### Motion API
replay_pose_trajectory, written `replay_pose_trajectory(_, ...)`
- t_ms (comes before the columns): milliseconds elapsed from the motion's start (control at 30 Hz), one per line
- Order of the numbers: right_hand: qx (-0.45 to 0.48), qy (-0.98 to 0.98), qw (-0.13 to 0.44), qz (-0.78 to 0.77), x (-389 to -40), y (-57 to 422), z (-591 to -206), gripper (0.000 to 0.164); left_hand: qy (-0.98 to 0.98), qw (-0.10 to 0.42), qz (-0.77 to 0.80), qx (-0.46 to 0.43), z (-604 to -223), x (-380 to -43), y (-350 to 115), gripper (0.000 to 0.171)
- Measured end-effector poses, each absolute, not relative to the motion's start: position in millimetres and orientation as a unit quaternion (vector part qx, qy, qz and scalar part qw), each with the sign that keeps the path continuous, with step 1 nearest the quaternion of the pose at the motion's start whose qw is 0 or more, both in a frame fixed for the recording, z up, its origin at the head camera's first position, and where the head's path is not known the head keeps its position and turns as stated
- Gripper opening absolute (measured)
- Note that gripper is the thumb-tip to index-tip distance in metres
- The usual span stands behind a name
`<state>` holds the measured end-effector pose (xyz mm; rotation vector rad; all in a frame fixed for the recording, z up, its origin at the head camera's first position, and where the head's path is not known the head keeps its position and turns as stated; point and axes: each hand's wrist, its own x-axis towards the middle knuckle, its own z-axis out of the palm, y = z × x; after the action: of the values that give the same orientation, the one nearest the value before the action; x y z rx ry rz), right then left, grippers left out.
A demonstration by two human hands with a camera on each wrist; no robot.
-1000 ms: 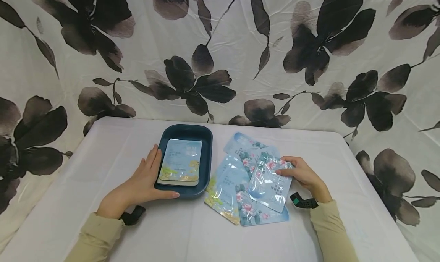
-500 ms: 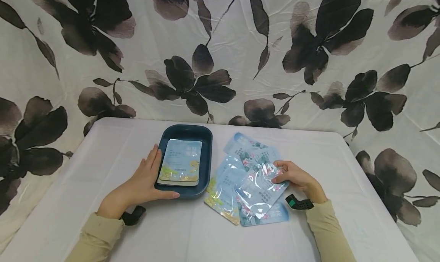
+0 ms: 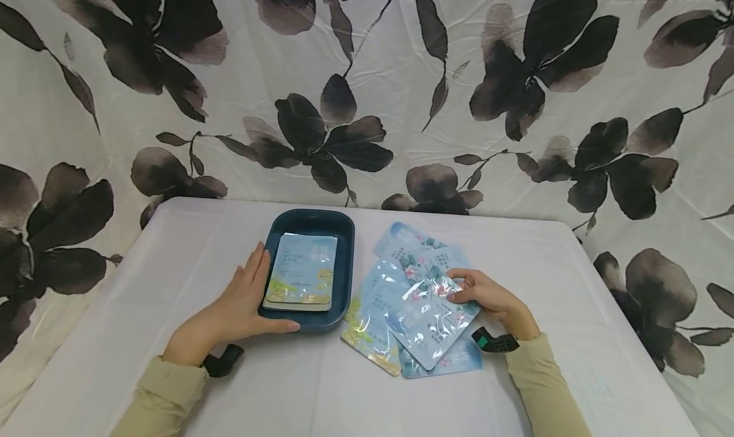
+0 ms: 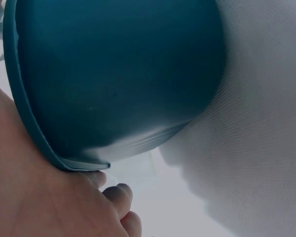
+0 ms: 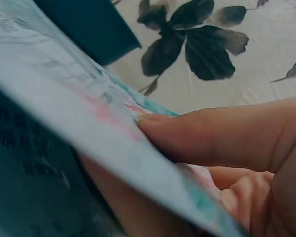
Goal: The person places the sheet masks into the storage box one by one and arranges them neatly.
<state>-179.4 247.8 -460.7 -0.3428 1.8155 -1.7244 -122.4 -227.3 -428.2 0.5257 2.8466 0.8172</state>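
Note:
My right hand [image 3: 490, 297] pinches the edge of a light blue sachet [image 3: 432, 319] with pink flowers, thumb on top and fingers beneath, as the right wrist view shows. That sachet is lifted over a loose spread of similar sachets [image 3: 375, 303] on the table. My left hand [image 3: 235, 309] lies along the near left corner of a dark teal tray [image 3: 346, 278], fingers straight against its left side and thumb along its front rim. In the left wrist view the tray's outer wall [image 4: 118, 74] fills much of the frame. Inside the tray lies a small stack of sachets [image 3: 301, 268], the top one blue with yellow-green print.
A white cloth covers the table [image 3: 275, 386]. Behind it hangs a white curtain [image 3: 413, 106] with dark flowers. Each wrist carries a black band, the right band [image 3: 494, 341] lying close to the spread sachets.
My right hand has shifted left with the pinched sachet, which now lies over more of the spread and has turned slightly. The left hand and the tray have stayed in place.

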Motion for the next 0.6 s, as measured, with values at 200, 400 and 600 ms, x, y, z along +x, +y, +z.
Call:
replay_pose_trajectory(200,-0.125,0.634,0.298,-0.702,-178,242,-461,0.062,0.944,0.064,0.273,0.172,-428,-119,-228,0.144)
replay_pose_trajectory(400,-0.138,0.631,0.284,-0.708,-175,237,-462,0.076,0.944,0.065,0.274,0.171,-428,-117,-226,0.144)
replay_pose_trajectory(600,-0.119,0.652,0.293,-0.689,-173,230,-463,0.057,0.946,0.064,0.271,0.167,-431,-115,-224,0.145)
